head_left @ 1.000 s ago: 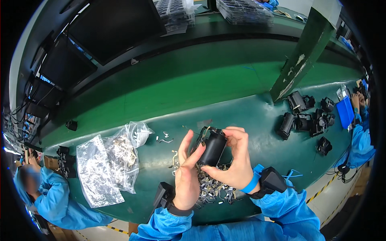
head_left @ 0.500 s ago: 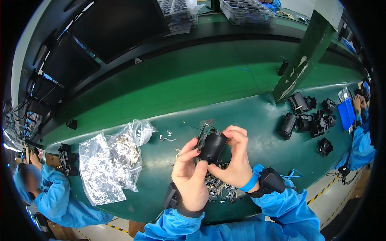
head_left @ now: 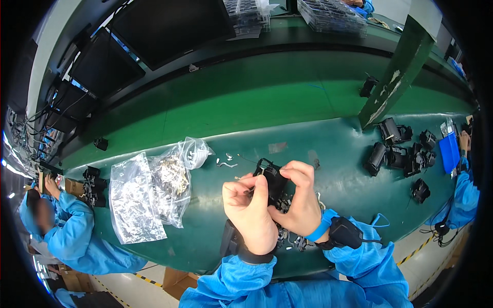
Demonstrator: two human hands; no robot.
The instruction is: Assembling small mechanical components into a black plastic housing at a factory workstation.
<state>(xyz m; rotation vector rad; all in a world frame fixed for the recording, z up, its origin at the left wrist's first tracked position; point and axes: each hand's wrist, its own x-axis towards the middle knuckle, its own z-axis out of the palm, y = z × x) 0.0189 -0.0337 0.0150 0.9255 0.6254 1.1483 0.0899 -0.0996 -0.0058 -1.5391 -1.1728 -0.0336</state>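
Head view: I see black plastic part [head_left: 272, 180] held above green counter [head_left: 328, 149], mostly hidden behind both hands; shape hard to make out. Left hand [head_left: 250, 215] fingers curled shut on its left edge, pinching something too small to tell. Right hand [head_left: 297, 203] fingers wrapped closed over its right side. Small metal pieces [head_left: 285, 237] lie beneath hands, partly covered. Clear plastic bags [head_left: 149, 192] to left. More black parts [head_left: 398, 149] far right, well apart. Co-worker's blue sleeve [head_left: 77, 233] at left edge.
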